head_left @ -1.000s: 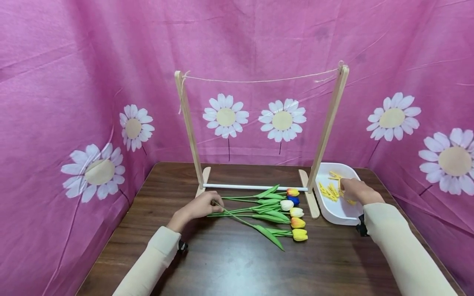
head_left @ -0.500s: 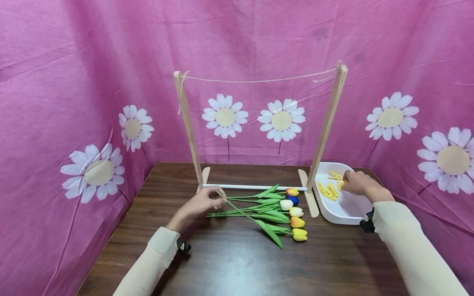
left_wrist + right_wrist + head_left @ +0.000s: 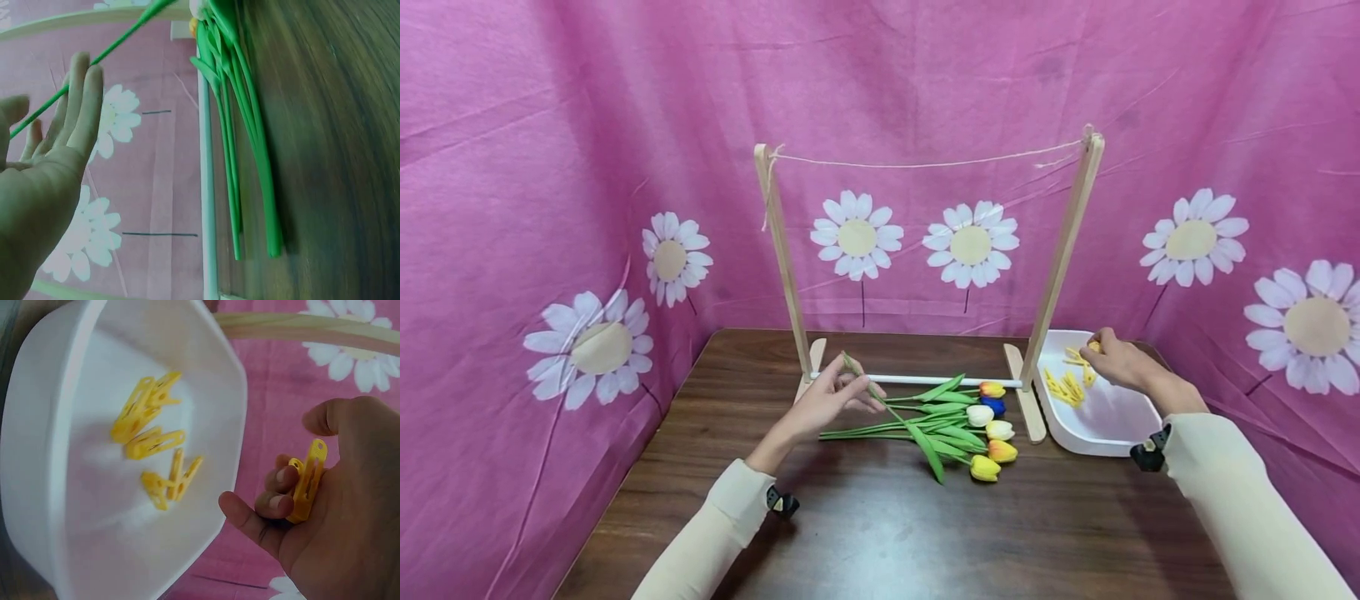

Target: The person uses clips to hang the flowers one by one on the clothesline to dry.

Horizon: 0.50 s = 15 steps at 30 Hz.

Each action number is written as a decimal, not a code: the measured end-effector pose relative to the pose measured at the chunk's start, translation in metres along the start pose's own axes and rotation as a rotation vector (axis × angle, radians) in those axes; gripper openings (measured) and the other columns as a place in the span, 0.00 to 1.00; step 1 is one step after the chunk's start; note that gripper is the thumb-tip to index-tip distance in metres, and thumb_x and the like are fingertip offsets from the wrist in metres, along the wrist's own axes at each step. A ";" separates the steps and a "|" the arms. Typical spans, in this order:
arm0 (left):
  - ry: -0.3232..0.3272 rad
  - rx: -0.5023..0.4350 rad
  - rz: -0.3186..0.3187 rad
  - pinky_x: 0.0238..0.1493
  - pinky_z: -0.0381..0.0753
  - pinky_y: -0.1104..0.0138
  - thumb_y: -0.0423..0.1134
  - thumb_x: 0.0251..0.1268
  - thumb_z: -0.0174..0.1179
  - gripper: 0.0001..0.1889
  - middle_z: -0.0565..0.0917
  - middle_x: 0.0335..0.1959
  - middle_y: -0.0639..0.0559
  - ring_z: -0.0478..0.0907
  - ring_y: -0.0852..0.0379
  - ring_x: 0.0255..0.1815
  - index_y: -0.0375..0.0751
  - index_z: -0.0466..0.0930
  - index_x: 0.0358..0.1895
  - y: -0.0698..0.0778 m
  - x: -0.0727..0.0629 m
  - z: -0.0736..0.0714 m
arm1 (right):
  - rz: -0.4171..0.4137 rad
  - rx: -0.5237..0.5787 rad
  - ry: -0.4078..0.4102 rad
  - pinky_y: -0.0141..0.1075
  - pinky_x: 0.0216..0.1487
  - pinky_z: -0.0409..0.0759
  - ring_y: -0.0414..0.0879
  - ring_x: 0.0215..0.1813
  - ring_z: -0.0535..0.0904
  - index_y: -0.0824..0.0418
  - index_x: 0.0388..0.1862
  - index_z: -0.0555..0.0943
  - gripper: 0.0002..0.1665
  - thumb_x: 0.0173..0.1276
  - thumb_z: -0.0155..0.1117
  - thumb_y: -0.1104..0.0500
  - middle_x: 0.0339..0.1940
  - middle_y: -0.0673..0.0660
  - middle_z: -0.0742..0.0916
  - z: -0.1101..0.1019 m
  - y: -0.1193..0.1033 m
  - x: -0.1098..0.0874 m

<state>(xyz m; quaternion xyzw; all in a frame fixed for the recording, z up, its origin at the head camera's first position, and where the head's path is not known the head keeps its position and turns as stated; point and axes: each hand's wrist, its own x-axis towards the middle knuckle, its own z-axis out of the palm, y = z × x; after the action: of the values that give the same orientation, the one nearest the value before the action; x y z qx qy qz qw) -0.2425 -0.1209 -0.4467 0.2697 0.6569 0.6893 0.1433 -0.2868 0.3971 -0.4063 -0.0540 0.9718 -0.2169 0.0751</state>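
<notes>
Tulip (image 3: 928, 454), yellow clothespin (image 3: 307, 487), held in separate hands (image 3: 826, 402) (image 3: 1122, 363)

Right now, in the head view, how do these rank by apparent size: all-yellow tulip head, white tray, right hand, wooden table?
1. Wooden table
2. White tray
3. Right hand
4. All-yellow tulip head

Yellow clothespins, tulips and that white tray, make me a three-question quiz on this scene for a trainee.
1. Which hand holds a yellow clothespin?
2. True or false: the blue tulip lies inside the white tray.
3. Fill in: the left hand holds a green ____.

Key:
1. The right hand.
2. False; the blue tulip lies outside the white tray.
3. Stem.
</notes>
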 end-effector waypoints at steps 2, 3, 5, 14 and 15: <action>0.042 0.032 0.002 0.61 0.87 0.44 0.30 0.84 0.54 0.13 0.88 0.51 0.29 0.92 0.46 0.46 0.21 0.69 0.59 0.002 0.001 0.003 | -0.024 0.011 0.003 0.39 0.32 0.80 0.52 0.34 0.82 0.82 0.63 0.63 0.32 0.86 0.43 0.50 0.38 0.69 0.83 -0.001 -0.004 -0.001; 0.063 0.045 0.000 0.62 0.87 0.45 0.29 0.82 0.56 0.14 0.89 0.50 0.33 0.91 0.51 0.45 0.20 0.72 0.59 0.002 0.001 0.004 | -0.037 0.015 0.006 0.39 0.32 0.80 0.51 0.33 0.81 0.82 0.63 0.64 0.32 0.87 0.43 0.50 0.37 0.68 0.84 -0.002 -0.006 -0.002; 0.087 0.072 0.009 0.62 0.87 0.48 0.29 0.80 0.59 0.13 0.90 0.49 0.43 0.90 0.57 0.45 0.22 0.78 0.58 0.004 0.002 0.005 | -0.069 0.018 0.014 0.39 0.31 0.80 0.49 0.32 0.81 0.80 0.62 0.67 0.30 0.88 0.45 0.50 0.36 0.66 0.84 -0.005 -0.012 -0.004; 0.002 0.071 0.106 0.59 0.85 0.37 0.34 0.85 0.54 0.11 0.84 0.54 0.20 0.91 0.35 0.49 0.30 0.76 0.58 0.011 0.003 0.011 | -0.206 -0.007 -0.017 0.37 0.34 0.84 0.46 0.35 0.87 0.73 0.56 0.78 0.23 0.82 0.63 0.52 0.37 0.59 0.92 -0.018 -0.050 -0.011; 0.012 0.091 0.094 0.59 0.85 0.37 0.34 0.84 0.56 0.11 0.85 0.53 0.21 0.91 0.36 0.49 0.31 0.78 0.58 0.013 0.003 0.012 | -0.214 -0.012 -0.028 0.36 0.34 0.84 0.45 0.35 0.87 0.73 0.55 0.78 0.23 0.81 0.65 0.51 0.37 0.57 0.92 -0.020 -0.056 -0.013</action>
<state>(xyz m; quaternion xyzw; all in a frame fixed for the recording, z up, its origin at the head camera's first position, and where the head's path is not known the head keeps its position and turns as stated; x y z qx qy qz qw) -0.2361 -0.1107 -0.4339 0.3025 0.6751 0.6661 0.0944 -0.2736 0.3565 -0.3627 -0.1611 0.9605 -0.2173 0.0646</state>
